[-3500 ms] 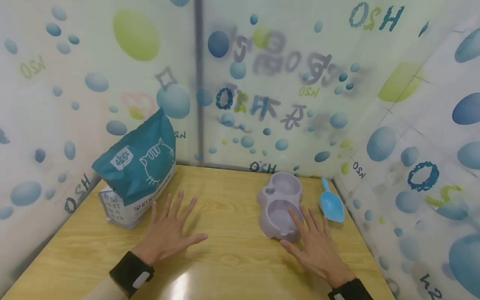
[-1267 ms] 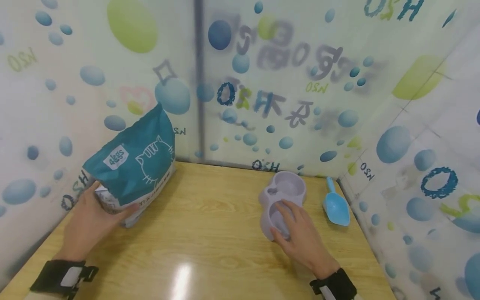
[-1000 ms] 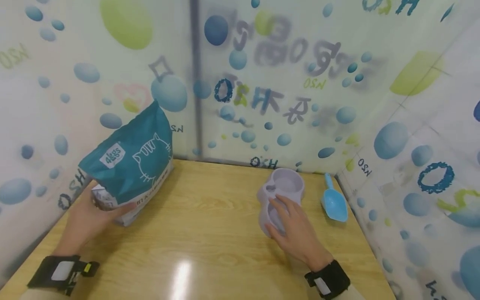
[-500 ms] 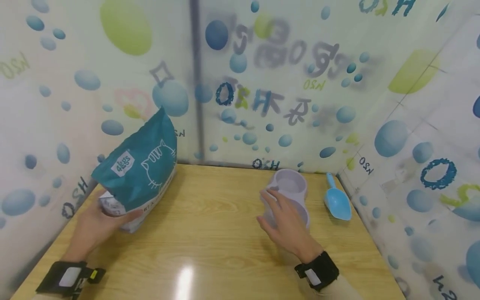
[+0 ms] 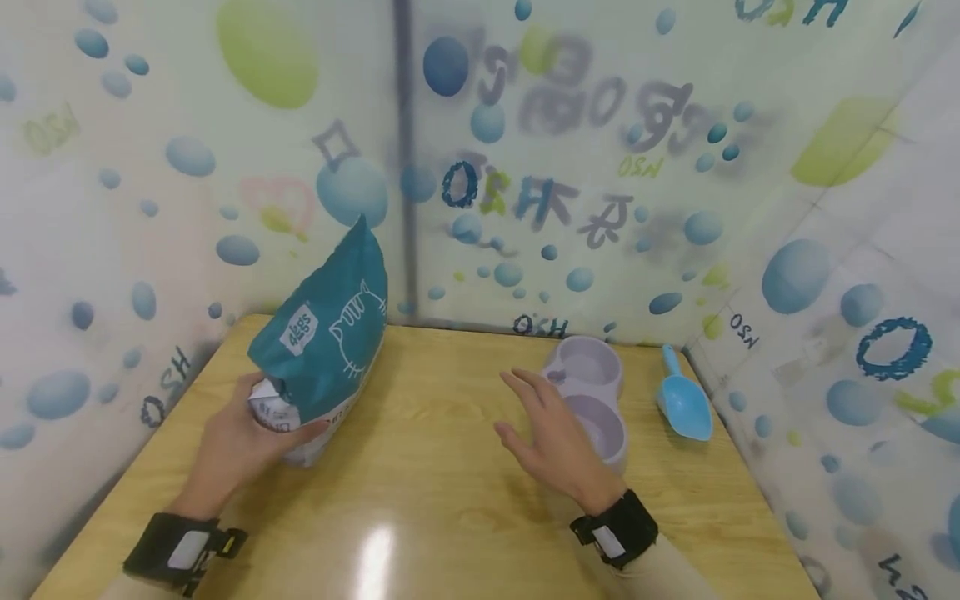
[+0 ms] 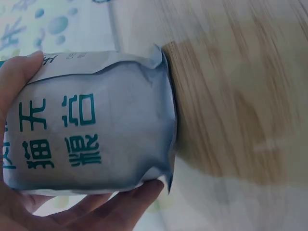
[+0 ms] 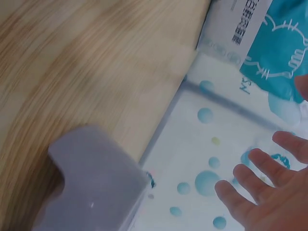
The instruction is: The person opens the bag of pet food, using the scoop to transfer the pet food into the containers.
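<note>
A teal and white cat food bag [image 5: 322, 342] with a cat drawing stands at the left of the table. My left hand [image 5: 236, 446] grips its lower end, thumb on the front and fingers around the side; the left wrist view shows the fingers along the bag's white side panel [image 6: 82, 125]. My right hand [image 5: 555, 437] hovers with fingers spread, just left of a lilac double pet bowl [image 5: 592, 362], overlapping its edge in the head view. In the right wrist view the fingers [image 7: 250, 178] hold nothing, and the bowl's side [image 7: 96, 178] shows below.
A light blue scoop [image 5: 684, 404] lies right of the double bowl, near the right wall. The wooden table [image 5: 435, 483] meets bubble-patterned walls [image 5: 480, 150] at the back and both sides.
The left hand has taken hold of the bag and shifted it rightward. The right hand touched the double bowl, which turned slightly and shifted right, then came off to its left.
</note>
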A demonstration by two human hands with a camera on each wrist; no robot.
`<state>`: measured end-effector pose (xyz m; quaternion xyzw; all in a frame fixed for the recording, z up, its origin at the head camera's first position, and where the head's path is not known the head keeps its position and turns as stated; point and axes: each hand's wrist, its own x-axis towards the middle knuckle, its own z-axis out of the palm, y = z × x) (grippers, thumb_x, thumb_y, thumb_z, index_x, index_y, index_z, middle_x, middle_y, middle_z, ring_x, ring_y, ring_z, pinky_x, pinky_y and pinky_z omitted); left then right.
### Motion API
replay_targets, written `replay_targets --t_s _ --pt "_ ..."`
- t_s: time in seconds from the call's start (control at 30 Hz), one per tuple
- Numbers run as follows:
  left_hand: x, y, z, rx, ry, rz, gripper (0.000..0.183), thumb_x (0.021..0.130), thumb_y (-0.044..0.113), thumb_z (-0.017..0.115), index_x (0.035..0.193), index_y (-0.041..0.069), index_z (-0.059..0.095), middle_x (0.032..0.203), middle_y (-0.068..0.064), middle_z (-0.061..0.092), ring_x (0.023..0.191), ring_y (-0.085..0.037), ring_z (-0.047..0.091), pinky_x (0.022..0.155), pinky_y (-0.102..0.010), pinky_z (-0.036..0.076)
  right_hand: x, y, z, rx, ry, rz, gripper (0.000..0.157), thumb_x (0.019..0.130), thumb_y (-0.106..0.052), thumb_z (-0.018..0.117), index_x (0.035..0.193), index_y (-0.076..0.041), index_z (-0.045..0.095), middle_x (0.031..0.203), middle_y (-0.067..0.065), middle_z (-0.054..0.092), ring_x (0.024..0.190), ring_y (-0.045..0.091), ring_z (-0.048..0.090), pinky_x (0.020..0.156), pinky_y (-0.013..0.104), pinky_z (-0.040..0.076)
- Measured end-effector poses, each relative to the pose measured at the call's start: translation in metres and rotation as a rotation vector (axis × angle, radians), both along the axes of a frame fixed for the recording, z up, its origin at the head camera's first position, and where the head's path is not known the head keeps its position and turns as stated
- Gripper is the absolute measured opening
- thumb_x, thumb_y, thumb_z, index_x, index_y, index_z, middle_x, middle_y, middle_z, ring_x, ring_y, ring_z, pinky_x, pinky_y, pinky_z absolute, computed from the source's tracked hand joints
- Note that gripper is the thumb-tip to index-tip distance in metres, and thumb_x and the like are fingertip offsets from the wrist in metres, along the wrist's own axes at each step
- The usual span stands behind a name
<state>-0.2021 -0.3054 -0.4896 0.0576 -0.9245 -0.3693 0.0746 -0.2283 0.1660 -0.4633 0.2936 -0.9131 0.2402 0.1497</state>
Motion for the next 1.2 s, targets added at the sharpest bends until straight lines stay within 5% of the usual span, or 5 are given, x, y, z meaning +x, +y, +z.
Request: replay_targets --t_s 0.23,0.4,0.67,0.97,1.2 --pt "-0.003 0.031 0.004 -0.054 0.125 -0.099 0.121 0.078 0.066 0.105 0.165 0.006 0.045 0.14 -0.033 0.078 0.118 -0.048 0.081 0.087 -0.05 0.068 -0.001 -0.01 0.0 -0.039 -0.064 0.037 0.074 0.118 -0.04 0.069 0.181 -0.013 0.041 0.181 0.018 0.049 0.167 0.04 0.052 0.132 0.063 0.054" --pt "0.004 0.046 0.005 -0.057 0.104 -0.121 0.119 0.077 0.065 0.106 0.162 0.007 0.046 0.136 -0.031 0.079 0.111 -0.04 0.082 0.084 -0.046 0.067 0.002 -0.019 -0.001 -0.069 -0.113 0.062 0.075 0.119 -0.043 0.068 0.182 -0.014 0.039 0.184 0.016 0.046 0.169 0.04 0.049 0.133 0.063 0.052" --pt "0.01 0.066 0.004 -0.059 0.14 -0.155 0.116 0.077 0.058 0.108 0.16 0.004 0.048 0.137 -0.029 0.079 0.111 -0.04 0.083 0.089 -0.059 0.072 0.005 -0.031 -0.001 -0.114 -0.176 0.099 0.079 0.119 -0.044 0.066 0.184 -0.016 0.033 0.186 0.016 0.041 0.171 0.037 0.048 0.133 0.064 0.052" --pt "0.008 0.089 0.005 -0.046 0.184 -0.168 0.106 0.078 0.057 0.108 0.152 0.006 0.051 0.127 -0.022 0.081 0.101 -0.03 0.082 0.079 -0.044 0.07 0.005 -0.043 0.003 -0.122 -0.123 0.134 0.084 0.117 -0.042 0.07 0.186 -0.019 0.027 0.187 0.016 0.041 0.171 0.038 0.048 0.136 0.064 0.049" --pt "0.008 0.108 0.001 -0.071 0.212 -0.153 0.101 0.076 0.05 0.11 0.146 0.004 0.054 0.119 -0.02 0.079 0.096 -0.027 0.079 0.076 -0.041 0.068 0.009 -0.048 0.003 -0.169 -0.2 0.142 0.089 0.117 -0.049 0.068 0.188 -0.024 0.02 0.193 0.015 0.029 0.175 0.041 0.04 0.136 0.067 0.047"
